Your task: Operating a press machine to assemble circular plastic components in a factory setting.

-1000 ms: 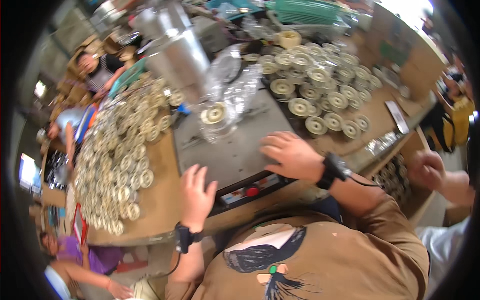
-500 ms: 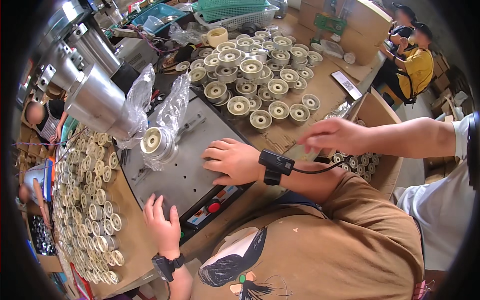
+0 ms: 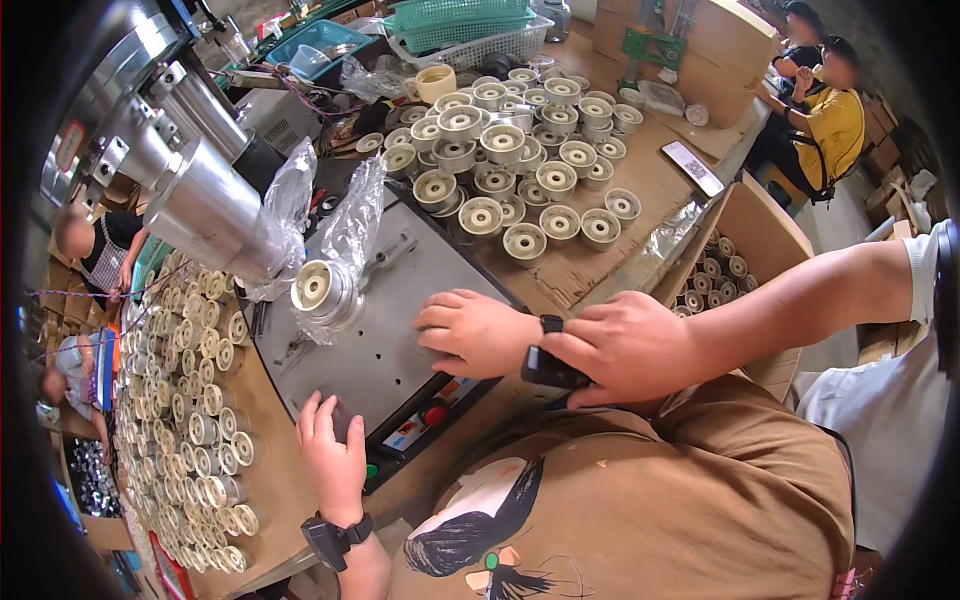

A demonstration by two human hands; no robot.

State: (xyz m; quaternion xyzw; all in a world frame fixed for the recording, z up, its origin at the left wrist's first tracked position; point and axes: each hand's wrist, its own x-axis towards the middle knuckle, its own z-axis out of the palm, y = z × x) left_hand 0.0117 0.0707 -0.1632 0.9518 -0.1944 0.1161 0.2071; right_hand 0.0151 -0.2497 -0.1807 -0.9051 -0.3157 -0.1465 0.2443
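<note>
My left hand [image 3: 333,458] lies flat at the near edge of the grey machine plate [image 3: 385,335]; my right hand [image 3: 475,333] rests palm down on the plate too. Another person's hand [image 3: 622,347] grips the black wristband [image 3: 548,362] on my right wrist. A spool [image 3: 318,289] wrapped in clear plastic sits under the metal press head [image 3: 205,205].

A co-worker's hand [image 3: 625,345], which half a second ago hung clear at mid-right of the frame, now grips the black wrist device [image 3: 545,362] by the right hand [image 3: 475,333]. The left hand [image 3: 333,455] has slid toward lower centre.
</note>
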